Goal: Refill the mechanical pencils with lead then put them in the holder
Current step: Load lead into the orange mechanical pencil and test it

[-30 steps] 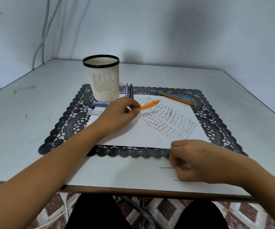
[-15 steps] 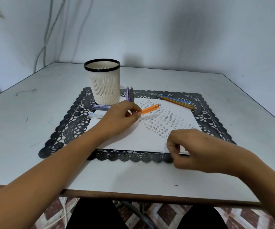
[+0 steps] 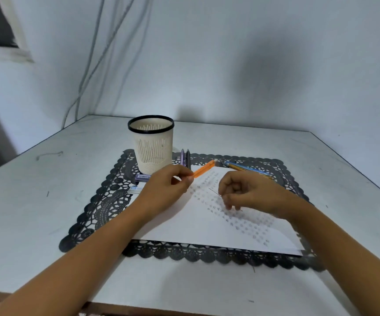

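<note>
Your left hand [image 3: 166, 187] pinches one orange pencil [image 3: 204, 171], slanting away to the right; your right hand [image 3: 250, 193] pinches one lead [image 3: 214, 192].

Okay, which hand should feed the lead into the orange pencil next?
Right. The right hand pinches the lead in its fingertips, close beside the orange pencil. The left hand is occupied gripping that pencil's near end, so it probably only needs to steady it.
</note>
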`<state>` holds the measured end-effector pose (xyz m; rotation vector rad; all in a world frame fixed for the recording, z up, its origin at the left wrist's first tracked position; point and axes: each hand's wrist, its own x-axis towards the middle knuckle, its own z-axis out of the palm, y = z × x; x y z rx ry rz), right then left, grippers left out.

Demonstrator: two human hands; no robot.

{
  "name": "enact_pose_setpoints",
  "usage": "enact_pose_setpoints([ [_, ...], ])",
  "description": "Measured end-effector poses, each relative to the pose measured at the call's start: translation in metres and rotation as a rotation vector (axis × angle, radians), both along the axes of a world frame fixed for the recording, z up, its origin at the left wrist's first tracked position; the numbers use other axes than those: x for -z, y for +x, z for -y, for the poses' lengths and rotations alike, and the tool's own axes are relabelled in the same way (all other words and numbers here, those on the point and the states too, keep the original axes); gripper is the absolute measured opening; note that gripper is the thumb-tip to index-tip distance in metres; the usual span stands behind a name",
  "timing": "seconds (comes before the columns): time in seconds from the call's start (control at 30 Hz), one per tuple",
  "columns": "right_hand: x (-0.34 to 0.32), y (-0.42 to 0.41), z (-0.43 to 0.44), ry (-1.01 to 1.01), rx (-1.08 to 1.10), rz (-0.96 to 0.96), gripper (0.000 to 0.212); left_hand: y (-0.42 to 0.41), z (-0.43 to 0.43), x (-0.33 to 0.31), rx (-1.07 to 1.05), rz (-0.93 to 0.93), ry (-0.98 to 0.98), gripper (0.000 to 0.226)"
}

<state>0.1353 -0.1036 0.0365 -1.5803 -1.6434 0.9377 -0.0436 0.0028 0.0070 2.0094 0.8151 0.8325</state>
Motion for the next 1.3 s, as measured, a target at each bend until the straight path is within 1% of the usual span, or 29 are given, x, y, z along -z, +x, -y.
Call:
enact_pose_setpoints([
  [0.1,0.000,0.008,-0.008,0.029,0.075,-0.154,0.019,0.001,-0.002,-0.001,-0.021,0.024,-0.011,0.009],
  [0.2,0.006,0.014,-0.013,0.036,0.191,-0.429,0.023,0.002,0.000,-0.003,-0.022,0.012,0.020,0.008],
  [0.23,0.009,0.015,-0.013,0.040,0.230,-0.490,0.025,0.001,0.001,-0.002,-0.018,0.002,0.033,0.008],
  [0.27,0.009,0.017,-0.015,0.052,0.260,-0.517,0.026,0.002,0.000,-0.002,-0.019,-0.004,0.050,0.008],
  [0.43,0.011,0.014,-0.015,0.187,0.403,-0.603,0.016,0.003,0.003,0.001,0.006,-0.027,0.097,0.010],
  [0.6,0.013,0.005,-0.011,0.344,0.491,-0.755,0.008,0.004,0.007,0.000,0.054,-0.023,0.099,0.021],
  [0.7,0.011,0.002,-0.010,0.396,0.506,-0.798,0.008,0.004,0.009,0.000,0.063,-0.027,0.096,0.021],
  [0.77,0.011,-0.001,-0.009,0.406,0.499,-0.785,0.009,0.004,0.009,0.000,0.066,-0.026,0.098,0.021],
  [0.9,0.012,-0.006,-0.007,0.411,0.485,-0.750,0.007,0.005,0.009,0.001,0.071,-0.018,0.092,0.020],
  [1.17,0.011,-0.007,-0.007,0.433,0.507,-0.801,0.007,0.004,0.010,-0.001,0.074,-0.016,0.098,0.020],
  [1.3,0.011,-0.007,-0.008,0.411,0.508,-0.781,0.007,0.004,0.011,-0.001,0.076,-0.020,0.103,0.020],
])
